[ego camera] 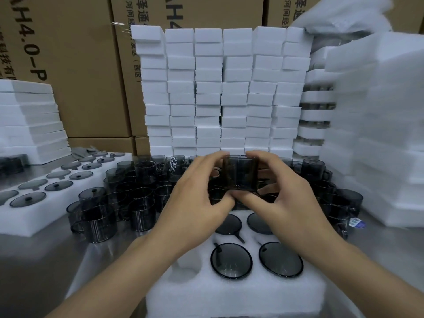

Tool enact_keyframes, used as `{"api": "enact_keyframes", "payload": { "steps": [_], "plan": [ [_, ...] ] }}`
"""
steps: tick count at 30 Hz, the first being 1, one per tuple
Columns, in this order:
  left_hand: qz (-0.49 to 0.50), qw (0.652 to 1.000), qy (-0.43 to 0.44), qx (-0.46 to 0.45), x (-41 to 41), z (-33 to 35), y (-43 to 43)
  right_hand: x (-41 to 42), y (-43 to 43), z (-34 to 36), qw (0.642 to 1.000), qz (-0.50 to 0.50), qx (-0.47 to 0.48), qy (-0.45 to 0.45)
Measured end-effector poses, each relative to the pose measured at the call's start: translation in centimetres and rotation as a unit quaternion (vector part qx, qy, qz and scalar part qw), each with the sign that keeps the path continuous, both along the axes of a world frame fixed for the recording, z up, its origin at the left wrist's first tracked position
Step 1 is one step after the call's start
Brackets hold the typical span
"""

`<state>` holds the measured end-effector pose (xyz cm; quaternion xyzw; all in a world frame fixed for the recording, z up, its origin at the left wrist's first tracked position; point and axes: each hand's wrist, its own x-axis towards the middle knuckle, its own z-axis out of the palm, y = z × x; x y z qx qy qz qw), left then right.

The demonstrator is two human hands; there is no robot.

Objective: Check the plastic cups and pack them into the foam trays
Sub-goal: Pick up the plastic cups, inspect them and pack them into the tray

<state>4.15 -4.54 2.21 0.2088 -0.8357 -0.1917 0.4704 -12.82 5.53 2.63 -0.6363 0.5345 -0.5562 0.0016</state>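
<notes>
Cup (239,173), smoky clear plastic, gripped by left hand (199,191) and right hand (282,193).

Brown cardboard cartons (87,65) with black print stacked wall-high at back; shiny steel bench (34,260) in front, soft even light.

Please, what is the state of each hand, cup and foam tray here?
left hand: grips the held cup.
right hand: grips the held cup.
held cup: lifted, between both hands.
near foam tray: partly filled, left pocket empty.
left foam tray: visible pockets filled.
loose cups: standing on the table.
</notes>
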Motion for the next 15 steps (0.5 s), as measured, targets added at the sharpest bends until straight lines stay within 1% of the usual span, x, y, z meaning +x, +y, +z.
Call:
{"api": "enact_keyframes", "payload": {
  "steps": [2,4,6,8,12,15],
  "plan": [
    [0.006,0.999,0.017,-0.046,0.1,0.2,-0.1,-0.2,-0.1,-0.3,0.999,-0.036,-0.007,0.04],
    [0.002,0.993,0.028,-0.111,0.3,0.4,-0.1,-0.4,-0.1,-0.4,0.997,-0.055,-0.007,0.054],
    [0.009,0.989,0.035,-0.143,0.4,0.7,-0.1,-0.5,-0.2,-0.4,0.996,-0.064,-0.012,0.058],
    [0.024,0.99,0.052,-0.128,0.5,0.8,0.0,-0.4,-0.1,-0.3,0.998,-0.047,-0.015,0.035],
    [0.017,0.993,0.091,-0.067,0.5,0.7,0.4,0.5,0.3,0.1,0.995,0.069,0.011,-0.07],
    [0.013,0.994,0.09,-0.059,0.4,0.7,0.4,1.1,0.4,0.2,0.991,0.091,0.009,-0.102]
  ]
}}
